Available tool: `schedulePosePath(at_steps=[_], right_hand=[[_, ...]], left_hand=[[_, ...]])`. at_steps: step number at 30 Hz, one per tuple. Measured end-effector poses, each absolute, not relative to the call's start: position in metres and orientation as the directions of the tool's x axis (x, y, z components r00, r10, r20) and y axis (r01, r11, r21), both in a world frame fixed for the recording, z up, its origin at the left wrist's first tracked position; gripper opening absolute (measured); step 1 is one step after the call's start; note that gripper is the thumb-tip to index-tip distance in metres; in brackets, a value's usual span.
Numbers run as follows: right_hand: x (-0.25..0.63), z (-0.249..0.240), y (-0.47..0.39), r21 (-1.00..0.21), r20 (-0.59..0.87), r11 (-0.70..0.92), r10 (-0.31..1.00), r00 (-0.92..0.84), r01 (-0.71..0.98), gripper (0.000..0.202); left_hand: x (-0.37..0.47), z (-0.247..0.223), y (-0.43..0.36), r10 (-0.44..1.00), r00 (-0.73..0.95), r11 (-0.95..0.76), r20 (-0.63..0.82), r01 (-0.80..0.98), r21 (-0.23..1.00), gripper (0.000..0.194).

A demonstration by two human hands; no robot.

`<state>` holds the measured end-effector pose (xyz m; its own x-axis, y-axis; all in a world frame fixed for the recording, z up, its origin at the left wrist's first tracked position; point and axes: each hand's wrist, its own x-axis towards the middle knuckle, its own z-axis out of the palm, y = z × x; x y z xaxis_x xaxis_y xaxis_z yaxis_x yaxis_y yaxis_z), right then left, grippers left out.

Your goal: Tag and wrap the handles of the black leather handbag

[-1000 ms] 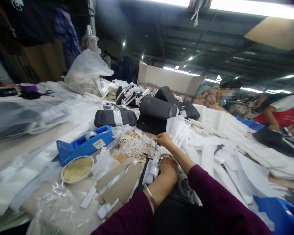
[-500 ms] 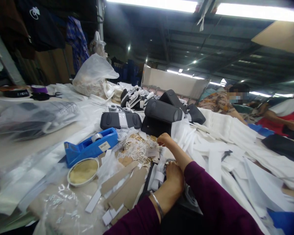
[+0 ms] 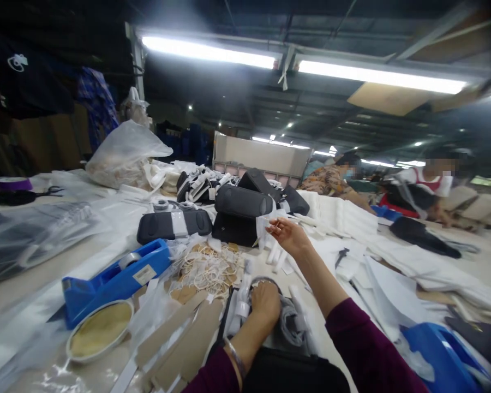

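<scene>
My left hand [image 3: 265, 300] is closed and reaches down into an open black case [image 3: 300, 371] in front of me. Its fingertips are hidden, so what they grip cannot be made out. Beside it in the case lie a bundled grey cable [image 3: 291, 323] and a white wrapped strip [image 3: 242, 305]. Raised beyond the case, my right hand [image 3: 288, 234] has loosely bent fingers, parted, with nothing clearly held. Its fingertips are close to a translucent white sheet [image 3: 263, 230]; whether they touch it I cannot tell. Closed dark grey cases [image 3: 243, 201] stand just behind.
At left are a blue tape dispenser [image 3: 117, 278], a round tub [image 3: 100, 330] and brown card strips [image 3: 188, 333]. A heap of white strings [image 3: 207, 270] lies mid-table. White sheets [image 3: 339, 215] cover the right side, with another blue dispenser [image 3: 442, 355]. Co-workers [image 3: 331, 177] are beyond.
The view has swung right and tilted up. My right hand has moved from the edge of the string heap to the white sheet, its fingers loosening. My left hand stays in the case.
</scene>
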<state>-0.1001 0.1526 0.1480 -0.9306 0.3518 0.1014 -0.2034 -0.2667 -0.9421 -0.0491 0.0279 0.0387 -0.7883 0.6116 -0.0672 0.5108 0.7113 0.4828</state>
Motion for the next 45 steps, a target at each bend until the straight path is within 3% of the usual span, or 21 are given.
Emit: schedulePosePath(at_steps=[4,9,11,15,18,23,27,34,41,45], right_hand=[[-0.023,0.175,0.19,-0.896,0.203,-0.285,0.422,-0.884,-0.341,0.009],[0.054,0.196,0.227,-0.958,0.259,0.011,0.456,-0.851,-0.285,0.013],[0.059,0.182,0.231,-0.986,0.164,0.111,0.442,-0.882,-0.128,0.013],[0.026,0.114,0.225,-0.939,-0.23,0.185,0.284,-0.931,0.289,0.007],[-0.012,0.065,0.214,-0.907,-0.37,0.181,0.093,-0.925,0.381,0.009],[-0.049,0.032,0.206,-0.928,-0.369,0.133,-0.193,-0.909,0.349,0.021],[-0.054,0.025,0.214,-0.952,-0.307,0.085,-0.292,-0.906,0.295,0.029],[-0.053,0.017,0.231,-0.957,-0.28,0.165,-0.311,-0.908,0.239,0.033],[-0.062,0.03,0.236,-0.893,-0.298,0.423,-0.303,-0.905,0.152,0.027],[-0.067,0.031,0.235,-0.804,-0.356,0.576,-0.267,-0.895,0.148,0.024]], left_hand=[[-0.05,0.038,0.028,0.622,-0.781,0.71,-0.053,0.535,0.458,0.036],[-0.055,0.035,0.033,0.643,-0.764,0.696,-0.046,0.558,0.452,0.032],[-0.056,0.036,0.034,0.645,-0.763,0.692,-0.038,0.562,0.454,0.03],[-0.055,0.038,0.033,0.642,-0.766,0.682,0.0,0.572,0.455,0.031],[-0.054,0.039,0.034,0.634,-0.773,0.681,0.026,0.574,0.454,0.031],[-0.053,0.035,0.036,0.58,-0.814,0.716,0.033,0.529,0.456,0.029],[-0.054,0.033,0.037,0.538,-0.842,0.73,0.045,0.492,0.474,0.026],[-0.056,0.031,0.037,0.515,-0.853,0.686,0.085,0.47,0.556,0.017],[-0.054,0.033,0.036,0.423,-0.888,0.674,0.178,0.44,0.594,0.012],[-0.055,0.035,0.036,0.399,-0.889,0.594,0.224,0.436,0.676,0.01]])
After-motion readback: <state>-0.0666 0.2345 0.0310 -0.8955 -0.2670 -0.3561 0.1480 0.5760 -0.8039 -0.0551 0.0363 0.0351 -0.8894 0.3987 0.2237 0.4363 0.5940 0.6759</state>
